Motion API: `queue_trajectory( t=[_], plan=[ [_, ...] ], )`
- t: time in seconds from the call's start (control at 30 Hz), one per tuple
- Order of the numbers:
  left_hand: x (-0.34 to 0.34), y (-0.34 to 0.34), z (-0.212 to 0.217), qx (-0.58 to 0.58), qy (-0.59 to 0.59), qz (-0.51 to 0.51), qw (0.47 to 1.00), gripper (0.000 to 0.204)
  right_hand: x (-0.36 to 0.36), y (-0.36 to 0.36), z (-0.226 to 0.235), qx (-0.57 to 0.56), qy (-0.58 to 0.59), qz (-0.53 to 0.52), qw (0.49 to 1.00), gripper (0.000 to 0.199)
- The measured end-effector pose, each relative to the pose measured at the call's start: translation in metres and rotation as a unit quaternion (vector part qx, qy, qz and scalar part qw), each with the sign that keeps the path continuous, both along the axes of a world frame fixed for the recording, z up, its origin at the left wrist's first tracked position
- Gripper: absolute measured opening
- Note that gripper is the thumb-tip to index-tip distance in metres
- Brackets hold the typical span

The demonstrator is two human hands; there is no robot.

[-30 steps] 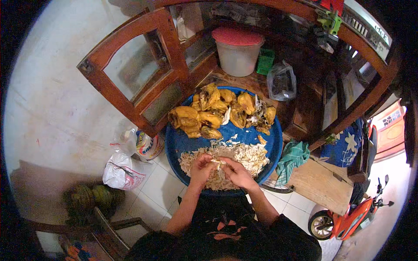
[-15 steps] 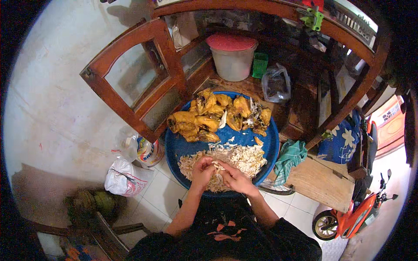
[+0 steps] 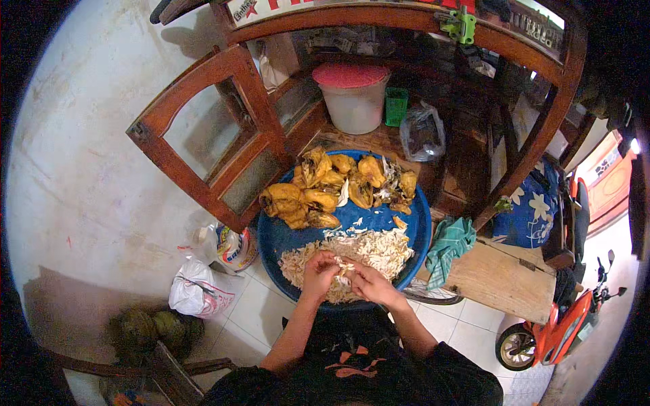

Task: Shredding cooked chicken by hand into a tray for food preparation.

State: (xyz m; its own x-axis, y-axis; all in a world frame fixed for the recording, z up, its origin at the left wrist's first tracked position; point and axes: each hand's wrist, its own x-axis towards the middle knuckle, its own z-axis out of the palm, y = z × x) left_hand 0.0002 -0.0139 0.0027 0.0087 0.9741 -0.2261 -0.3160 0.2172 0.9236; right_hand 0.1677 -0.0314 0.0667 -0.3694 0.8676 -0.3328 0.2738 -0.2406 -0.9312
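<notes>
A round blue tray (image 3: 271,237) is in front of me. Browned, yellowish chicken pieces (image 3: 288,203) lie along its far side, and a heap of pale shredded chicken (image 3: 379,247) covers the near side. Low over that heap, my left hand (image 3: 321,274) and my right hand (image 3: 369,281) meet with fingers closed in a pinch. Between them is a small piece of chicken meat (image 3: 344,266), gripped from both sides. My fingers partly hide it.
Behind the tray stands a wooden cabinet with an open door (image 3: 203,128), a red-lidded bucket (image 3: 352,101), a green basket (image 3: 397,107) and a clear plastic bag (image 3: 423,132). A green cloth (image 3: 450,247) hangs at right. A white sack (image 3: 200,287) sits left; a red motorbike (image 3: 558,331) stands right.
The view has tilted slightly, so the scene sits a little lower. My hands stay together over the shredded heap, with fingers slightly shifted on the piece of chicken meat.
</notes>
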Motion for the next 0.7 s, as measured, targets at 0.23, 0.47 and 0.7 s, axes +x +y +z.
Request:
queue_trajectory(
  t=[0.23,0.47,0.7],
  plan=[
    [0.004,-0.007,0.011,0.023,-0.009,0.006,1.000,0.020,0.004,0.014,-0.033,0.184,0.006,-0.098,0.978,0.037],
    [-0.003,0.001,0.005,-0.010,0.001,0.005,1.000,0.025,0.004,0.007,-0.025,0.038,0.030,0.003,0.999,0.037],
    [-0.008,0.004,0.005,-0.020,-0.009,-0.021,1.000,0.032,0.005,0.010,-0.027,0.060,0.033,0.044,0.997,0.036]
  ],
)
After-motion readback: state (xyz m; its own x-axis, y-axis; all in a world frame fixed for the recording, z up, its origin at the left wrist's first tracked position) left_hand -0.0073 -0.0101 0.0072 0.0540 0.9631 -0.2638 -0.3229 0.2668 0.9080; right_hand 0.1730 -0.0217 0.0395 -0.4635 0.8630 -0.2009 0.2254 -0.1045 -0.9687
